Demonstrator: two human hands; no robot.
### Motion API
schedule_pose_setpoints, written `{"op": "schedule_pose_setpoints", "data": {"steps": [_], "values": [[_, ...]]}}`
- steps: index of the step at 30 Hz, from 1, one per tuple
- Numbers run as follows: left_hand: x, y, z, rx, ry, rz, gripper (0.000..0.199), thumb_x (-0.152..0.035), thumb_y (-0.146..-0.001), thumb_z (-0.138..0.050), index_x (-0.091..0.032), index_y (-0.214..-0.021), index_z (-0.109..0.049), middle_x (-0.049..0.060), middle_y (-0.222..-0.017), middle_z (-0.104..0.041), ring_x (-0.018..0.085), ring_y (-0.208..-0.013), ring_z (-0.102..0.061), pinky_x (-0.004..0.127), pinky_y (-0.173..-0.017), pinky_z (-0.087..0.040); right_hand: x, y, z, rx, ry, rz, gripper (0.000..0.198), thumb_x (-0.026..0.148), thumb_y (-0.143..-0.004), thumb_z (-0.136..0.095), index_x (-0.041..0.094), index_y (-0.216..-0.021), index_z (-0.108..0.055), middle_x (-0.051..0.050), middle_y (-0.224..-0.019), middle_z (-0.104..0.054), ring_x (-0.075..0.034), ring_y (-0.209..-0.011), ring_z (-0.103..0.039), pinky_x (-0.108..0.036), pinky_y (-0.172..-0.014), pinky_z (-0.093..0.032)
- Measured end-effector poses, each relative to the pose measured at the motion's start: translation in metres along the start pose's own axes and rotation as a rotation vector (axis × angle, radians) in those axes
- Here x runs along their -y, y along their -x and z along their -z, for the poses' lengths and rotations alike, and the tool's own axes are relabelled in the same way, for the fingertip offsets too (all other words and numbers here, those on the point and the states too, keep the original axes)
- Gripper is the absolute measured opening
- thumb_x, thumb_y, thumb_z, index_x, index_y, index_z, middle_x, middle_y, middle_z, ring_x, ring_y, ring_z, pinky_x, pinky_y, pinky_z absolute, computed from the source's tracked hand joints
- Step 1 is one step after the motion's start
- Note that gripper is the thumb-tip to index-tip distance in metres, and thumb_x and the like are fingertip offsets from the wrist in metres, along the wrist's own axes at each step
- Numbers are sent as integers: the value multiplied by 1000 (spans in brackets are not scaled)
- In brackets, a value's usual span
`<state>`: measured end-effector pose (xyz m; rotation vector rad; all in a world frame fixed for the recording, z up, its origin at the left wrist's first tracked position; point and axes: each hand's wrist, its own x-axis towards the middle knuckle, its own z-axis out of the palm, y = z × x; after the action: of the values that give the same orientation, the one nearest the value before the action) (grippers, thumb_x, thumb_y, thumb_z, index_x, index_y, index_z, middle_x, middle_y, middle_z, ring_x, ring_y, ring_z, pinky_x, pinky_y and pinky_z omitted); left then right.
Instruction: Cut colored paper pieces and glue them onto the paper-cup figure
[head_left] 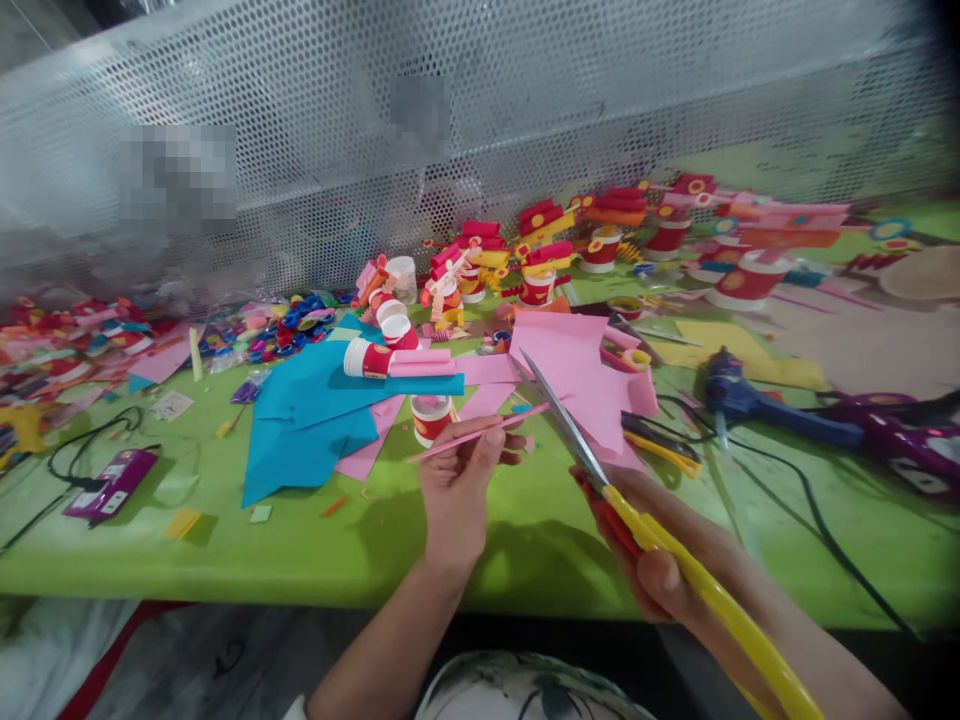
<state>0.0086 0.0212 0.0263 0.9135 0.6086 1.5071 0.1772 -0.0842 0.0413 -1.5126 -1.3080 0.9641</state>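
Between the thumb and fingers of my left hand (465,480) is a thin pink paper strip (480,432), held nearly level above the table's front part. My right hand (645,560) is closed on a large pair of scissors (570,425) with yellow handles. The scissor blades point up and to the left, close to the strip's right end. Just behind my left hand stands a red and white paper cup (431,420). Sheets of pink paper (570,370) lie beyond the blades, and blue paper (315,410) lies to the left.
A blue glue gun (780,410) and its black cord are at the right. Finished-looking cup figures (540,270) line the back by a perforated metal screen (480,120). A purple box (112,485) with a cord sits at the left of the green table (300,560).
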Motion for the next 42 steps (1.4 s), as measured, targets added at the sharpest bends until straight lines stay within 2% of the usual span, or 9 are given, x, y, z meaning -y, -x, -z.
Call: {"op": "schedule_pose_setpoints", "data": {"steps": [10,14,18,23,27,32,35,38,42], "values": [[1,-2,3,-36,-12,20,11,-33,-90,-87,-25,-97,-86,3,-92,-86,17,-78,-82,24,-69,-64,6,0,-1,-37,-24,-46,71,85,-91,-57,30,-134,-67,8,-62,-45,-11,-40,-28,-29,-40,-17],[0,-3,4,-108,11,52,14,-35,-86,-90,-24,-95,-87,4,-94,-87,16,-77,-81,23,-69,-62,-2,-9,-1,-107,55,33,57,72,-95,-63,29,-132,-66,3,-71,-53,-16,-50,-48,-27,-39,-33],[-5,-4,5,-137,16,92,16,-36,-85,-90,-24,-95,-87,5,-93,-87,14,-74,-80,20,-68,-61,-17,-24,8,-140,399,204,51,61,-100,-59,27,-138,-61,-5,-91,-70,-23,-73,-69,-34,-64,-58],[-13,-5,11,-113,22,138,19,-38,-85,-90,-21,-93,-87,8,-90,-86,14,-74,-78,22,-68,-61,-30,-35,7,-184,882,384,41,49,-105,-50,21,-131,-64,-11,-101,-75,-23,-61,-70,-36,-54,-53],[-15,-6,17,-92,14,140,20,-39,-85,-90,-20,-91,-87,9,-87,-86,13,-70,-75,22,-67,-61,-30,-38,-3,-213,1128,471,33,35,-106,-46,17,-126,-66,-15,-108,-78,-29,-76,-79,-38,-61,-57],[-15,-5,24,-42,15,179,20,-40,-86,-89,-20,-88,-86,6,-84,-84,12,-68,-73,23,-66,-61,-21,-41,-4,-168,1330,560,32,35,-105,-50,15,-105,-74,-14,-90,-76,-30,-65,-76,-39,-50,-52],[-14,-4,27,-1,-10,239,22,-40,-85,-90,-18,-88,-85,6,-82,-83,12,-67,-72,24,-67,-61,-5,-45,-1,-192,1144,554,41,43,-109,-45,16,-107,-76,-13,-94,-76,-30,-68,-77,-40,-52,-54],[-12,-3,27,38,-28,292,26,-42,-82,-92,-17,-87,-85,6,-79,-82,12,-64,-71,25,-68,-61,15,-50,-4,-109,676,462,43,53,-108,-53,20,-128,-72,-12,-108,-81,-25,-77,-79,-35,-58,-60],[-11,-2,25,76,-66,321,31,-45,-77,-95,-16,-83,-85,7,-76,-81,12,-62,-70,25,-66,-60,30,-60,-15,-17,340,368,31,52,-100,-63,26,-106,-80,-6,-89,-84,-23,-70,-76,-32,-62,-61]]}}
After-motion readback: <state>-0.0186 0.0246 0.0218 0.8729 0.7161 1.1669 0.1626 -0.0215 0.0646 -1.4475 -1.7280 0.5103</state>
